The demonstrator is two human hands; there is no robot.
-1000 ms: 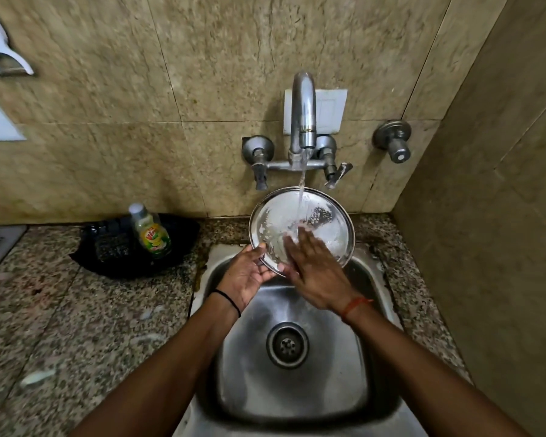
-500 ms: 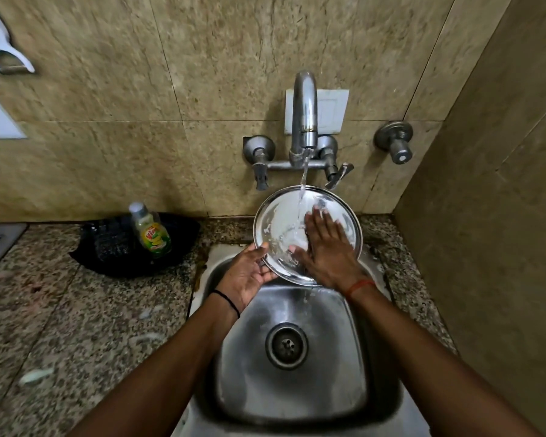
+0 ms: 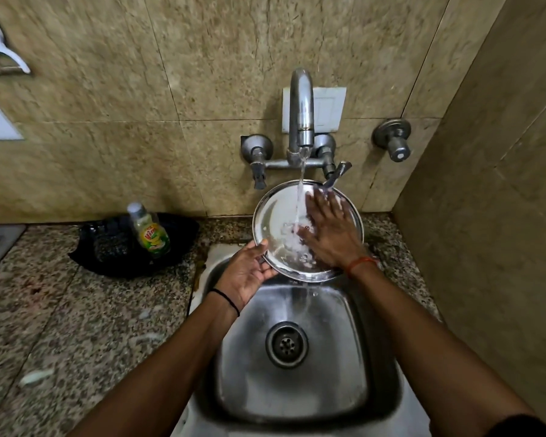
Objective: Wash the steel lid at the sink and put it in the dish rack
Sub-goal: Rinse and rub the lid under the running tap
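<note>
The round steel lid (image 3: pixel 275 222) is tilted up over the back of the steel sink (image 3: pixel 297 389), under water running from the tap (image 3: pixel 301 111). My left hand (image 3: pixel 246 272) grips the lid's lower left rim, thumb on the front. My right hand (image 3: pixel 331 231) lies flat on the lid's right half with fingers spread and straight, reaching its upper rim. Water streams onto the lid beside my right hand and falls off its lower edge into the basin. No dish rack shows in view.
A dish soap bottle (image 3: pixel 148 230) stands on a black tray (image 3: pixel 108 253) on the granite counter (image 3: pixel 60 310) left of the sink. Tap handles (image 3: pixel 257 152) and a wall valve (image 3: pixel 393 137) stick out of the tiled back wall. A tiled side wall (image 3: pixel 486 216) closes the right.
My right hand has slid from the lid's lower middle up and right to its upper right part. The lid has shifted slightly right. My left hand keeps its grip.
</note>
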